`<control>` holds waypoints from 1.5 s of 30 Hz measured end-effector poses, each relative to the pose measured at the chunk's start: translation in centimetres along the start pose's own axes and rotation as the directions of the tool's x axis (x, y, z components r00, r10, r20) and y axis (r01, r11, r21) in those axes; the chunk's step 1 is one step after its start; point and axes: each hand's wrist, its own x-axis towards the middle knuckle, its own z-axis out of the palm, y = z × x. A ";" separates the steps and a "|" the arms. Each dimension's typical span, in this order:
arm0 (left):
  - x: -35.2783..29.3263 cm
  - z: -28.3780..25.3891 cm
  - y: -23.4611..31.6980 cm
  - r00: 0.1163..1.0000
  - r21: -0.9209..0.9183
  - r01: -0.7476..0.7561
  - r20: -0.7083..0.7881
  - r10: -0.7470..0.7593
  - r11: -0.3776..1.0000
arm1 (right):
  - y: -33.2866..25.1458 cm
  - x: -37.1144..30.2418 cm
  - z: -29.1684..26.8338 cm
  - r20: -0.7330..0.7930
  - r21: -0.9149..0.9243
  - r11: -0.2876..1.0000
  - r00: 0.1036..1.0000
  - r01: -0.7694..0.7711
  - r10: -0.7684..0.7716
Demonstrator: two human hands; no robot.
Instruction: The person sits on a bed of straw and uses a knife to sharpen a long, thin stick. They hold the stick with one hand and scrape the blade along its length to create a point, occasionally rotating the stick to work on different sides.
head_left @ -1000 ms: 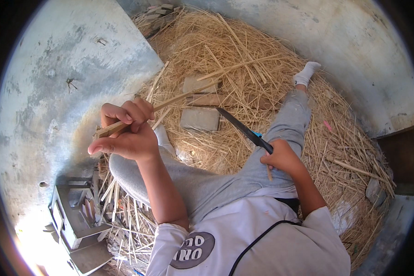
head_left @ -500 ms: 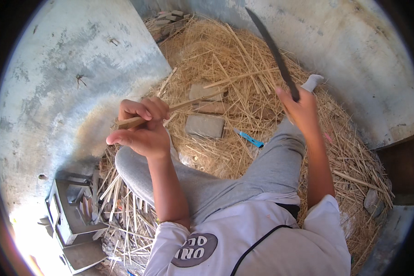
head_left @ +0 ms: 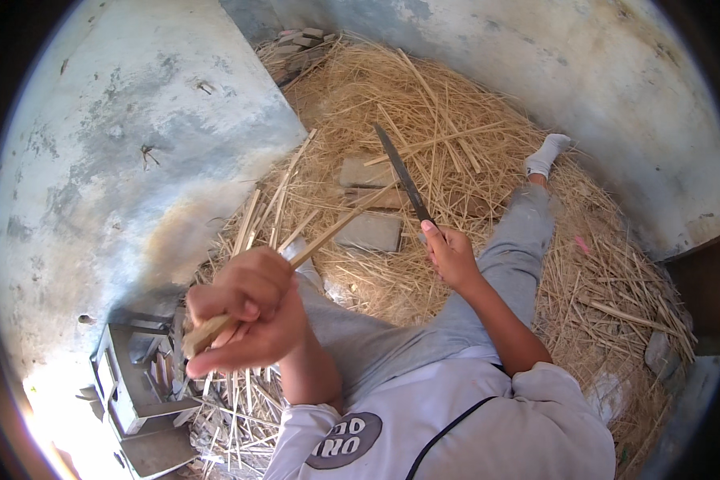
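My left hand [head_left: 252, 304] is closed around a bamboo strip [head_left: 328, 234]. Its thick cut end sticks out beside my thumb, and the thin far end slants up and right toward the floor blocks. In my right hand [head_left: 454, 256] is a long dark-bladed knife [head_left: 404, 174], gripped at its lower end, the handle hidden by my fingers. The blade points up and to the left; its middle crosses near the strip's far end, and I cannot tell whether they touch. Below the blade lie a grey block [head_left: 370, 232], a second block [head_left: 364, 171] and a piece of wood [head_left: 456, 204].
Shavings and split strips [head_left: 432, 96] cover the floor around my outstretched leg [head_left: 516, 232]. A pale wall [head_left: 120, 120] stands at left, another [head_left: 600, 72] at right. A worn box-like cabinet [head_left: 140, 376] sits at lower left, and stacked pieces [head_left: 304, 38] at the back.
My right hand swung the knife left and down, from raised at the right to over the blocks. My left hand came lower and nearer with the strip. My right leg straightened outward.
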 end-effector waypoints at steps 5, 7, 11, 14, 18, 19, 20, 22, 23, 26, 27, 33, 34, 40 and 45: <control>0.8 0.7 2.8 0.998 0.008 -0.020 0.061 0.020 1.000 | 0.4 -0.4 -0.5 -0.058 0.079 0.997 0.998 -0.013 0.018; 0.8 1.0 4.0 0.997 0.019 -0.053 0.051 0.052 0.998 | 0.8 -0.4 -0.8 -0.050 0.024 1.000 0.998 -0.020 0.021; 0.9 1.4 7.0 0.995 0.069 -0.097 0.028 0.096 0.993 | 1.3 -0.5 -0.5 -0.032 -0.013 1.000 0.999 -0.011 0.010; 0.9 1.5 7.7 0.994 0.074 -0.105 0.029 0.104 0.992 | 1.7 -0.4 -0.5 -0.016 -0.014 0.999 0.999 0.029 -0.029; 0.9 1.7 6.8 0.998 0.056 -0.069 0.005 0.069 0.996 | 1.3 -0.9 -0.1 -0.002 -0.064 0.997 1.000 0.031 -0.031; 0.8 1.8 6.3 0.999 0.047 -0.051 -0.010 0.052 0.998 | 1.3 -1.1 0.0 -0.003 -0.083 0.996 0.999 0.033 -0.034; 0.8 1.6 6.0 0.998 0.042 -0.061 -0.017 0.061 0.997 | 1.4 -1.3 0.1 -0.004 -0.101 0.994 0.999 0.036 -0.036; 0.7 1.3 5.9 0.996 0.055 -0.082 -0.028 0.084 0.995 | 0.5 -2.2 1.0 0.038 -0.120 0.987 0.994 0.103 -0.100; 0.7 1.2 5.9 0.995 0.068 -0.085 -0.043 0.088 0.994 | 0.0 -2.7 1.4 0.059 -0.129 0.982 0.990 0.137 -0.131; 0.6 1.3 5.9 0.993 0.107 -0.087 -0.072 0.095 0.990 | -4.1 -5.0 2.8 0.217 -0.257 0.892 0.922 0.372 -0.321; 0.6 1.6 5.8 0.992 0.111 -0.088 -0.076 0.096 0.990 | -4.6 -5.6 3.3 0.243 -0.267 0.872 0.904 0.410 -0.351; 0.7 2.1 5.3 0.997 0.064 -0.082 -0.002 0.082 0.995 | -3.8 -4.3 5.1 0.321 -0.459 0.810 0.918 0.365 -0.232; 0.8 1.8 5.3 0.997 0.056 -0.074 -0.011 0.075 0.996 | -4.9 -4.3 5.0 0.340 -0.483 0.799 0.918 0.358 -0.206; 0.8 2.2 5.4 0.996 0.038 -0.089 -0.001 0.089 0.995 | -6.3 -5.7 5.0 0.320 -0.477 0.825 0.934 0.304 -0.159; 0.1 2.9 5.5 0.994 0.048 -0.078 0.080 0.074 0.996 | -5.1 -5.2 4.5 0.334 -0.261 0.949 0.939 0.177 -0.083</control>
